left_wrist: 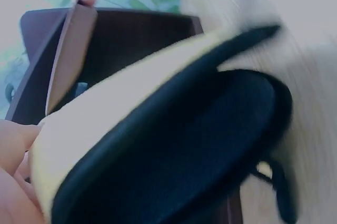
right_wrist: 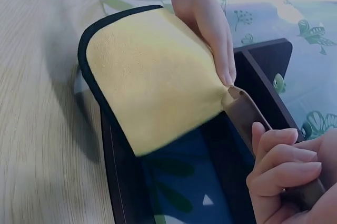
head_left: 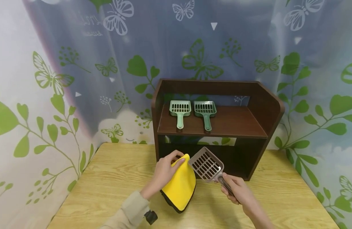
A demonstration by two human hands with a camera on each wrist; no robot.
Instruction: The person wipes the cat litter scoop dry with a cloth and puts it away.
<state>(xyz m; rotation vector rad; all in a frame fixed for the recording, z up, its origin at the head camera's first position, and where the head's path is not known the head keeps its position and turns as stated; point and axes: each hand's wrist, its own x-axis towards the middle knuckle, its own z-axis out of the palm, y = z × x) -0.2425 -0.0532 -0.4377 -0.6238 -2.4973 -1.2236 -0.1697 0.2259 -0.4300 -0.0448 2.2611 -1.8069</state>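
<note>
My left hand [head_left: 164, 173] pinches the top of a soft yellow cloth [head_left: 180, 187] with a black edge, draped against the brown slotted scoop [head_left: 206, 164], whose handle my right hand [head_left: 239, 190] grips with curled fingers. Both hang just above the pale wood-grain table [head_left: 107, 178]. Behind stands a dark brown shelf [head_left: 264, 105] bearing two green scoops [head_left: 193, 111], before a leaf-and-butterfly curtain [head_left: 64, 79].
</note>
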